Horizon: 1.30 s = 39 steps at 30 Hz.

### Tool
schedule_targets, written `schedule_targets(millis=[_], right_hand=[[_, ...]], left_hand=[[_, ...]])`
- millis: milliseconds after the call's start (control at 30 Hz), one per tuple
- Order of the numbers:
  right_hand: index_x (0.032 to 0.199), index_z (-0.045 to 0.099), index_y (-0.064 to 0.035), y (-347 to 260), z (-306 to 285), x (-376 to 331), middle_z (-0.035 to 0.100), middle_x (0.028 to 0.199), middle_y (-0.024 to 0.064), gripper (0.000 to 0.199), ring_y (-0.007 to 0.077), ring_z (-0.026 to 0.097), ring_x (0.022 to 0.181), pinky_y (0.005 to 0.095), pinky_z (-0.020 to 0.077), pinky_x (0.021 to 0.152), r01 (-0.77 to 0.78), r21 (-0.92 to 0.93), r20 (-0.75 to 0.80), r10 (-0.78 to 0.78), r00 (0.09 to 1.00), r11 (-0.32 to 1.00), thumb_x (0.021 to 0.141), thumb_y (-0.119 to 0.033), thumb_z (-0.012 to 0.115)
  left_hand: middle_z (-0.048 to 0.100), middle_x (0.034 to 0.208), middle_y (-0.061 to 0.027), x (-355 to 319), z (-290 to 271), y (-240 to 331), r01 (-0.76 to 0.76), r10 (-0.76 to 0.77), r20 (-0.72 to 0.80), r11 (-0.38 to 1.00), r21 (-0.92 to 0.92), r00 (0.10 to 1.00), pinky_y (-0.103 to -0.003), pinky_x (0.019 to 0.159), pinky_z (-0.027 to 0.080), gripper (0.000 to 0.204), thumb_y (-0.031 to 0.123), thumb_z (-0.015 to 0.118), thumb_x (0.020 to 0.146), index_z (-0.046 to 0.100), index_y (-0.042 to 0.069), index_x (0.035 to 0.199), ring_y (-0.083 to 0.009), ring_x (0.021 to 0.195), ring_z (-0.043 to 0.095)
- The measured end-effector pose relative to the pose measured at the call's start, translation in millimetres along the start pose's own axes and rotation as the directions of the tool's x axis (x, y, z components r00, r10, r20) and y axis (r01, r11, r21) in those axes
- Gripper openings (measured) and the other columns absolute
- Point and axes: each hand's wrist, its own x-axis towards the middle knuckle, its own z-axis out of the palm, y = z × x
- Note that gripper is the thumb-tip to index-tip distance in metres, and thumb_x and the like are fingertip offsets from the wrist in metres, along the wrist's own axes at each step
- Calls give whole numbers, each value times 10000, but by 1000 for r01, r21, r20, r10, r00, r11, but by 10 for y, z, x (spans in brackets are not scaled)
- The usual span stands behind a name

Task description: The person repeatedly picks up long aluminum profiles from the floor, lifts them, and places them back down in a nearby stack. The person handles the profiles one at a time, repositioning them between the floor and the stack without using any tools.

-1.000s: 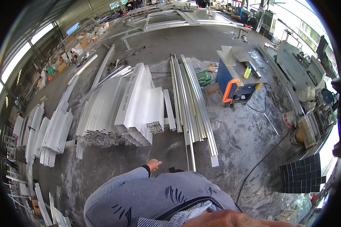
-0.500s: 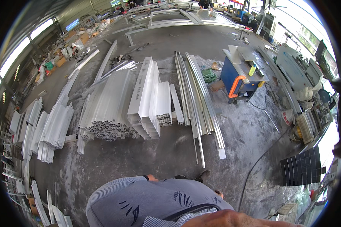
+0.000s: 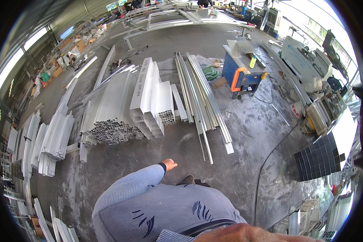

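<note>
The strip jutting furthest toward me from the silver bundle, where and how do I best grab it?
Probably by its near end, coming from your side. The strip is long and slim, and that end juts past the rest of the bundle, so fingers should wrap around it. Your left hand is on that side.

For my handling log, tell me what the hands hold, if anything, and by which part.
Nothing shows in the left hand; the right hand is out of view, so that cannot be told.
</note>
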Motion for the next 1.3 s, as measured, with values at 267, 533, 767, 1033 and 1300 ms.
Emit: schedule_targets(millis=[267,533,767,1033,1300], right_hand=[[1172,789,16,1066,-646,-249,794,1238,261,390,387,774,1117,474,617,974,-1,71,10,0,1000,997,897,-261,779],[1161,781,10,2077,-1104,-559,787,1246,260,368,392,768,1111,484,617,966,-42,111,0,43,999,993,904,-254,779],[1151,774,5,2395,-1301,-721,781,1254,258,349,396,763,1105,494,617,959,-82,188,-21,87,996,979,911,-248,780],[1140,766,-1,2477,-1547,-769,774,1262,257,327,401,757,1099,504,617,951,-134,295,-60,158,986,946,919,-241,781],[1129,759,-7,2606,-1853,-866,767,1271,255,305,406,752,1092,515,617,943,-228,396,-113,293,949,890,926,-234,781]], left_hand=[[817,938,-155,-877,1833,780,-200,158,285,972,126,945,-464,811,579,480,515,724,954,837,52,1011,-295,877,770],[844,1186,-155,-1503,2366,1086,-112,90,111,971,211,990,-462,1001,602,490,541,787,919,873,114,1141,-334,1151,789],[848,1156,-160,-1700,2613,850,-43,-63,229,901,432,971,-476,970,605,506,562,757,951,873,99,1120,-354,1080,801],[837,1073,-190,-1081,3144,1457,-208,69,354,905,372,933,-491,898,589,440,512,749,955,866,95,1031,-360,1038,798],[831,1034,-199,-346,3468,2821,-290,174,353,906,310,919,-494,869,609,447,485,732,873,847,77,1015,-350,989,804]])
